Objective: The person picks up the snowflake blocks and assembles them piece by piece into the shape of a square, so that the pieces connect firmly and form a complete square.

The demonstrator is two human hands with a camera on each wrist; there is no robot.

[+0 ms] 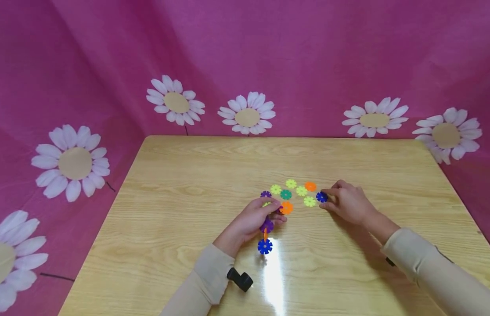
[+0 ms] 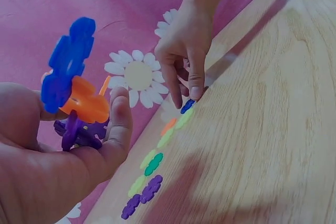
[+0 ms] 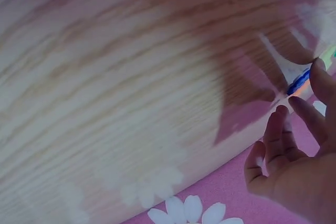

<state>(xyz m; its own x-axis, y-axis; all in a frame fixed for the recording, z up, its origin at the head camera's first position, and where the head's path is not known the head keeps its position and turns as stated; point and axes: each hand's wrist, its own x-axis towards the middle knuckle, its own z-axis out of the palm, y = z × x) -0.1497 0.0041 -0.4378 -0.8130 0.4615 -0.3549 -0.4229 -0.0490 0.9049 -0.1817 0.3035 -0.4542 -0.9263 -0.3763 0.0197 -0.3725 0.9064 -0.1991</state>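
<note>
My left hand (image 1: 254, 218) holds a small chain of interlocked plastic flower discs. Purple discs sit between the fingers, and an orange disc (image 2: 86, 99) and a blue disc (image 2: 69, 65) stick out of the grip; an orange disc (image 1: 286, 208) also shows beside the fingertips in the head view. Over on the right, my right hand (image 1: 349, 202) has its thumb and index finger at opposite edges of a dark blue disc (image 1: 322, 197), pinching it at the tabletop. Part of the chain is hidden behind the left fingers.
Loose discs lie between the hands: a green one (image 1: 286, 194), an orange one (image 1: 310, 186), a purple one (image 1: 265, 194) and several yellow-green ones. The wooden table (image 1: 170, 184) meets a pink flowered cloth (image 1: 300, 66) at its back and sides.
</note>
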